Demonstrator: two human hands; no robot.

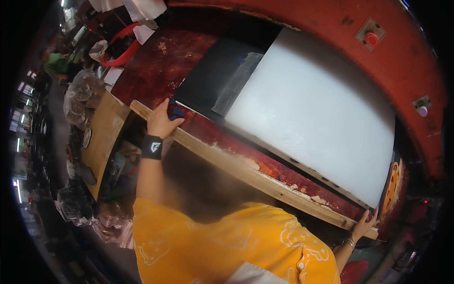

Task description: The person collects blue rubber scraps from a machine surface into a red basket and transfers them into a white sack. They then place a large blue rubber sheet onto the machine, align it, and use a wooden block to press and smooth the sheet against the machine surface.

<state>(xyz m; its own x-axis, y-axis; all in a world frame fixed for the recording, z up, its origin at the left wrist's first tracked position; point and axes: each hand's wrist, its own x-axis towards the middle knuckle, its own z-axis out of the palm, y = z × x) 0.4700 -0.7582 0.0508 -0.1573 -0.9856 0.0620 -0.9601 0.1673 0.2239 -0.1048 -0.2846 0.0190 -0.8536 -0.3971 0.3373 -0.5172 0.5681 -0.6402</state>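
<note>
A long wooden strip (pixel 246 168) is seen running diagonally along the near edge of a red, worn desk (pixel 156 61), from upper left down to lower right. The left hand (pixel 161 122) is laid over the strip's upper left end, fingers curled down on it, and a small dark blue piece (pixel 176 112) is pressed beneath the fingertips; a black wristband (pixel 152 147) is worn on that wrist. The right hand (pixel 365 223) is placed at the strip's lower right end, its fingers spread and resting against the corner of a large white board (pixel 317 113); whether anything is gripped there cannot be told. A bracelet (pixel 350 242) is worn at that wrist. The white board is laid flat on the desk, just behind the strip, and a black sheet (pixel 213 71) is seen lying partly beneath its left edge. An orange tool (pixel 391 184) is stood just beside the board's right corner. A red push button (pixel 371 38) is mounted on the red curved frame behind. A plywood panel (pixel 101 142) is leaned at the left, with filled plastic bags (pixel 80 94) beside it.
</note>
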